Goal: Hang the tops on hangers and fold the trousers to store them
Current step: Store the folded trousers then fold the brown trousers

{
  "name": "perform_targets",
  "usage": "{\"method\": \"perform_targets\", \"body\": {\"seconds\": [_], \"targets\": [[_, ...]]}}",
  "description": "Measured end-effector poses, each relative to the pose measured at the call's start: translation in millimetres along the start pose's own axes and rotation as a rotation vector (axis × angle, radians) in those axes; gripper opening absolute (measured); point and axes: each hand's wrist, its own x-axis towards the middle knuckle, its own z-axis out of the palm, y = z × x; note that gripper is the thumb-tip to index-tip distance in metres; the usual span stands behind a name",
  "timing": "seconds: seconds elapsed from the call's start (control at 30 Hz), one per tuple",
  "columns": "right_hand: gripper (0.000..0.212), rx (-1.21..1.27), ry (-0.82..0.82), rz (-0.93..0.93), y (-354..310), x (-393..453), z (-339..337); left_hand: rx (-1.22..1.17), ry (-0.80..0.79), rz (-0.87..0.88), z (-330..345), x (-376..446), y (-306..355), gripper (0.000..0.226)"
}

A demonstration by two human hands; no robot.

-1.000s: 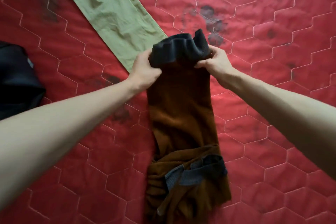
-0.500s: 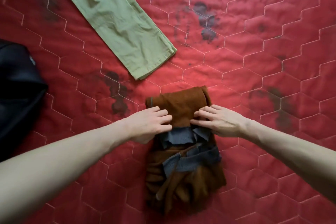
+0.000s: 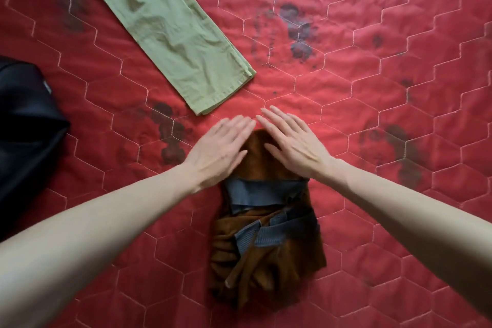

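Both hands laid flat, fingers straight and spread, on the far end of the folded brown trousers [image 3: 269,242]. Left hand [image 3: 221,150] over the far-left part of the fold, blurred at the fingertips; right hand [image 3: 294,145] over the far-right part, fingertips reaching past the cloth onto the red quilted bedspread [image 3: 399,74]. Index fingertips nearly meeting at the far tip of the bundle. Nothing pinched or gripped by either hand.

Brown trousers bunched in a short heap around the middle of the bedspread, toward its near edge, with grey ribbed bands [image 3: 262,193] showing across the middle and lower down among crumpled folds.

Green trousers [image 3: 170,32] stretched flat from the far-left corner diagonally toward the middle, hem end lying just beyond the left hand, apart from the brown heap. Dark garment [image 3: 24,125] at the left edge, well apart from both. Dark smudges [image 3: 298,32] scattered over the hexagon stitching.
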Motion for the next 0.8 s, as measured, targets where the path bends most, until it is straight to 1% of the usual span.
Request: {"method": "perform_targets", "body": {"seconds": [0.03, 0.07, 0.17, 0.27, 0.33, 0.47, 0.57, 0.63, 0.67, 0.73, 0.77, 0.8], "targets": [[0.064, -0.001, -0.014, 0.011, -7, 1, 7, -0.005, -0.025, 0.015, 7, -1, 6, 0.069], [0.064, 0.009, -0.024, 0.033, -14, 0, 17, 0.001, -0.051, -0.006, 15, -3, 12, 0.071], [0.067, 0.044, -0.032, 0.166, -28, -12, 44, 0.071, -0.072, -0.108, 40, -14, 23, 0.083], [0.071, 0.061, -0.019, 0.254, -29, -19, 63, 0.055, -0.069, -0.084, 53, -15, 13, 0.097], [0.073, 0.054, -0.017, 0.255, -27, -15, 66, 0.041, -0.074, -0.068, 55, -10, 7, 0.103], [0.077, 0.014, -0.066, 0.193, -17, -14, 54, 0.044, -0.134, -0.041, 46, -10, 3, 0.109], [0.088, 0.096, -0.088, 0.175, 1, -16, 41, 0.007, -0.169, -0.016, 40, -12, -5, 0.113], [0.095, 0.137, -0.069, 0.186, 11, -12, 32, -0.088, -0.137, -0.026, 32, -11, -12, 0.105], [0.095, 0.141, -0.052, 0.181, 15, -9, 27, -0.141, -0.097, -0.024, 26, -9, -15, 0.097], [0.088, 0.153, -0.067, 0.143, 22, 2, 17, -0.18, -0.048, -0.045, 16, -1, -24, 0.078], [0.082, 0.149, -0.103, 0.112, 24, 10, 12, -0.202, -0.077, -0.085, 11, 4, -28, 0.075], [0.074, 0.141, -0.152, 0.082, 24, 17, 7, -0.243, -0.139, -0.141, 6, 9, -31, 0.073]]}}
